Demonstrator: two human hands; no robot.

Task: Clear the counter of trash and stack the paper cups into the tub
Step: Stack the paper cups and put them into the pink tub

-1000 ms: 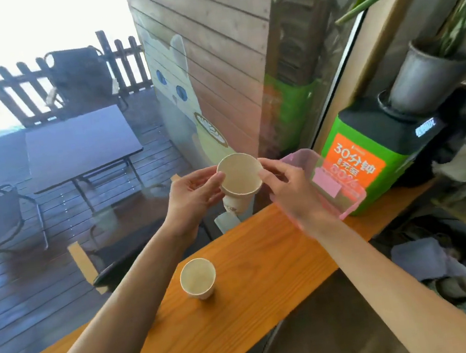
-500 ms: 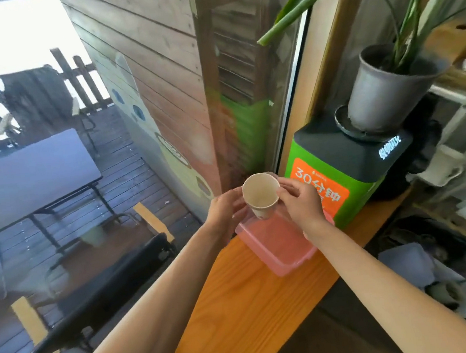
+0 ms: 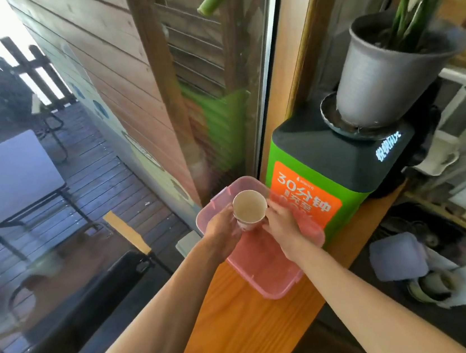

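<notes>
A stack of cream paper cups (image 3: pixel 249 210) is held upright over the far end of a translucent pink tub (image 3: pixel 270 274), mouth towards me. My left hand (image 3: pixel 223 229) grips its left side and my right hand (image 3: pixel 282 223) grips its right side. The tub lies on the orange wooden counter (image 3: pixel 239 334), pushed against a green and black box. The inside of the tub below the hands looks bare. The lower end of the cups is hidden by my fingers.
A green and black box (image 3: pixel 326 182) with an orange label stands right behind the tub and carries a grey potted plant (image 3: pixel 386 69). A window pane borders the counter's left edge. Cloths and bowls (image 3: pixel 425 273) lie below the counter on the right.
Both hands carried the cups right and down over the pink tub. My view turned right, so the single cup on the counter has left the frame.
</notes>
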